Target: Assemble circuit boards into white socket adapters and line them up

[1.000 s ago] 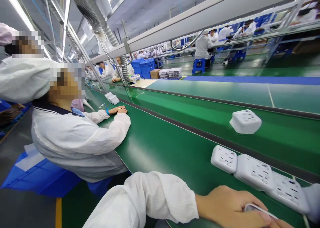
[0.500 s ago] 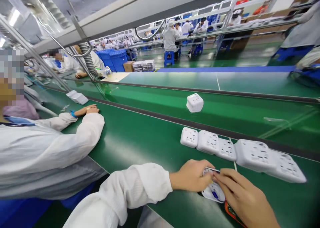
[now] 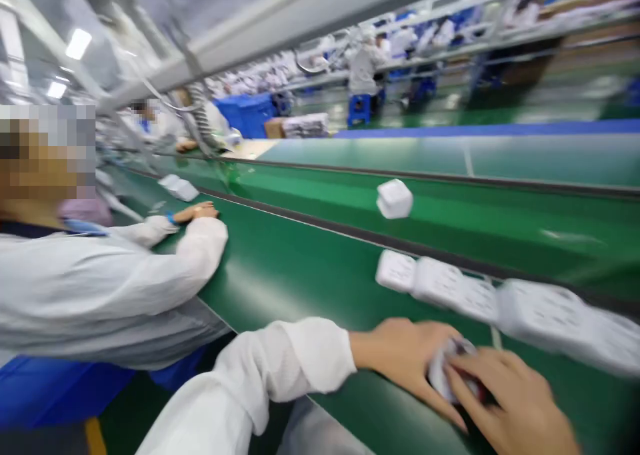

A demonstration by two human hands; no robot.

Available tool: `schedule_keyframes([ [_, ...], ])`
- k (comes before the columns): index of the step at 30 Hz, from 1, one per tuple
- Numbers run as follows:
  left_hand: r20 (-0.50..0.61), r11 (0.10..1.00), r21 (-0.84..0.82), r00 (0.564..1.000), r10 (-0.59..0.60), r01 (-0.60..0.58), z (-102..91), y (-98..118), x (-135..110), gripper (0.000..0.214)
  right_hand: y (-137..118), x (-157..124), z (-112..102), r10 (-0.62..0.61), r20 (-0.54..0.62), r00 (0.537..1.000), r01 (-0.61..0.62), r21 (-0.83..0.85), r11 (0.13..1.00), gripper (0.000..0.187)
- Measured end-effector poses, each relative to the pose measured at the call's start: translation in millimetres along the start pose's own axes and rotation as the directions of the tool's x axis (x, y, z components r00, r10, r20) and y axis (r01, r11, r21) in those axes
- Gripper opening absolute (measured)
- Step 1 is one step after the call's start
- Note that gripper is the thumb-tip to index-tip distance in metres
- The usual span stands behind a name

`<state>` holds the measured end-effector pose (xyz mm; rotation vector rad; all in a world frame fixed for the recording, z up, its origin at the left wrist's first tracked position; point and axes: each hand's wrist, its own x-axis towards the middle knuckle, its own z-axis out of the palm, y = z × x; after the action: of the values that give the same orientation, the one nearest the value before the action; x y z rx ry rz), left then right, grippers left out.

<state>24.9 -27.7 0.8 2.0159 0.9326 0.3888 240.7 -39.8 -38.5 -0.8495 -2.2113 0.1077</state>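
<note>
A small white power-socket housing (image 3: 440,370) sits between my hands over the green bench; motion blur and my fingers hide most of it. My left hand (image 3: 407,356) grips its left and far side, thumb stretched down along the near edge. From the right, my right hand (image 3: 517,398) closes its bent fingers on the same housing. A dark and reddish part shows beneath those fingers, too smeared to name. Just beyond my hands, a row of several white multi-outlet sockets (image 3: 440,282) lies along the bench edge.
Another white socket block (image 3: 395,198) stands on the green conveyor belt (image 3: 320,190) behind a dark rail. To the left, a co-worker's sleeve (image 3: 165,268) and hands rest on the bench, near more white blocks (image 3: 179,187). A metal beam crosses overhead.
The view has swung slightly, blurring things. My hands have shifted from pinching inside the opened housing to wrapping round it; its blue part and the orange-edged item below are now covered.
</note>
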Motion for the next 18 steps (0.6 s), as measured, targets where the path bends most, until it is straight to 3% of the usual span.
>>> schedule_keyframes([
  [2, -0.088, 0.998, 0.044, 0.995, -0.034, 0.038, 4.9, 2.2, -0.1, 0.095, -20.0, 12.4, -9.9, -0.005, -0.035, 0.999, 0.003, -0.045, 0.999, 0.009],
  [4, -0.144, 0.996, 0.036, 0.986, -0.081, 0.087, 6.6, 0.1, 0.4, 0.089, -29.2, 21.2, -11.4, 0.063, -0.043, 0.997, -0.068, -0.106, 0.992, 0.010],
  [12, -0.127, 0.999, -0.005, 0.991, -0.048, 0.048, 4.1, -2.7, -0.4, 0.090, -36.3, 22.2, -8.2, 0.141, -0.022, 0.990, -0.143, -0.184, 0.972, 0.009],
  [18, -0.153, 0.995, 0.019, 0.984, -0.089, 0.093, 7.1, -1.6, 0.6, 0.084, -34.2, 22.9, -4.4, 0.156, -0.026, 0.987, -0.158, -0.094, 0.983, 0.010],
])
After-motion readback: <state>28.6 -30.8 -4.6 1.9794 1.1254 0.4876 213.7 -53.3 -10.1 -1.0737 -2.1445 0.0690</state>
